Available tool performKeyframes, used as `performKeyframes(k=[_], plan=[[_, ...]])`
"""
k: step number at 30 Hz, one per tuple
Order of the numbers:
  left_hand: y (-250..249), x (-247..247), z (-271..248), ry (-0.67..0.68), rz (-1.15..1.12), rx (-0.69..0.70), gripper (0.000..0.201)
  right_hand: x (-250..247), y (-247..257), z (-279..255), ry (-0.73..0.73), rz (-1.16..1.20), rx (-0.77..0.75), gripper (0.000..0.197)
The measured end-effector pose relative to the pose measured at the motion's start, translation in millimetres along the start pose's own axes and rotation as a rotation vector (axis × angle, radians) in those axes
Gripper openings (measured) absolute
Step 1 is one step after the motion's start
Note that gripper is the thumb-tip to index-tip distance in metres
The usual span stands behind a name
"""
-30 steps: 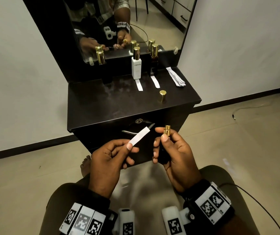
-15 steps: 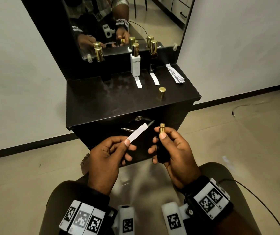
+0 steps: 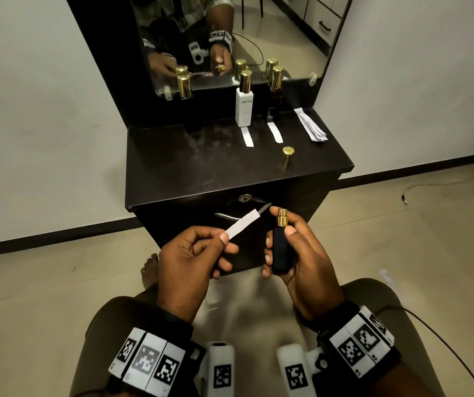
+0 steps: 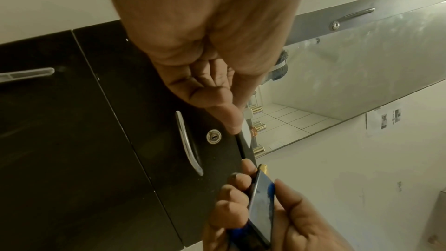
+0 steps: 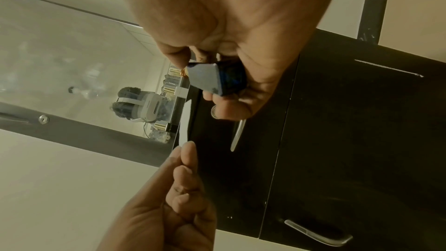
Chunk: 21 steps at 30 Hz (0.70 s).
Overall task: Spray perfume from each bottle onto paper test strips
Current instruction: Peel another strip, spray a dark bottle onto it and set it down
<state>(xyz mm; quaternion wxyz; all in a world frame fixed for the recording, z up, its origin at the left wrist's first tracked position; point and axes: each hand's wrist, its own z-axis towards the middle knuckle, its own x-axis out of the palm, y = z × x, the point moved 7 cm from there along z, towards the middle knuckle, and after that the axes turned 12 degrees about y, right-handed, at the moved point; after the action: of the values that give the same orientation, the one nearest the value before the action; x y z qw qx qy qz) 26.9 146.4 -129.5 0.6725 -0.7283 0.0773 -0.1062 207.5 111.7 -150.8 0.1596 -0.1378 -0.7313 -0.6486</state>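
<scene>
My left hand [image 3: 221, 239] pinches a white paper strip [image 3: 241, 224] between thumb and forefinger, and the strip's free end points up and right. My right hand [image 3: 301, 253] grips a dark blue perfume bottle [image 3: 280, 250] upright, its bare gold nozzle [image 3: 282, 217] just right of the strip's tip. The forefinger tip sits beside the nozzle. The right wrist view shows the bottle [image 5: 212, 77] above the strip [image 5: 184, 121]. The bottle's gold cap [image 3: 288, 156] stands on the black dresser top [image 3: 190, 173].
At the back of the dresser stand a white bottle [image 3: 244, 104], a dark bottle [image 3: 275, 96] and a black bottle [image 3: 187, 110], all with gold caps. A strip [image 3: 248, 136] lies before the white one, another [image 3: 275, 132] before the dark one. Spare strips [image 3: 310, 124] lie far right.
Both hands have stayed in front of the drawer. The right hand has shifted its hold a little, so more of the bottle's dark body shows. The strip stays next to the nozzle.
</scene>
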Motion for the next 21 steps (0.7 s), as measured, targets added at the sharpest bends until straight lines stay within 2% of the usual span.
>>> performKeyframes(k=[3,6,10,12,17,21], plan=[[0,-1,0,-0.009,-0.013,-0.013,0.006,2,2,0,-0.007,0.001,-0.025,0.035],[0,-1,0,-0.007,-0.014,-0.021,0.007,2,4,-2,-0.027,-0.095,-0.061,0.035],[1,-1,0,-0.005,-0.018,-0.030,0.007,0,14,-10,-0.105,-0.619,-0.168,0.036],[1,-1,0,-0.007,-0.021,-0.026,0.008,5,15,-11,-0.107,-0.792,-0.241,0.035],[0,-2,-1,-0.007,-0.020,-0.021,0.008,18,22,-13,-0.098,-0.995,-0.384,0.039],[2,-2,0,-0.008,-0.016,-0.028,0.007,21,27,-14,-0.142,-1.066,-0.457,0.042]])
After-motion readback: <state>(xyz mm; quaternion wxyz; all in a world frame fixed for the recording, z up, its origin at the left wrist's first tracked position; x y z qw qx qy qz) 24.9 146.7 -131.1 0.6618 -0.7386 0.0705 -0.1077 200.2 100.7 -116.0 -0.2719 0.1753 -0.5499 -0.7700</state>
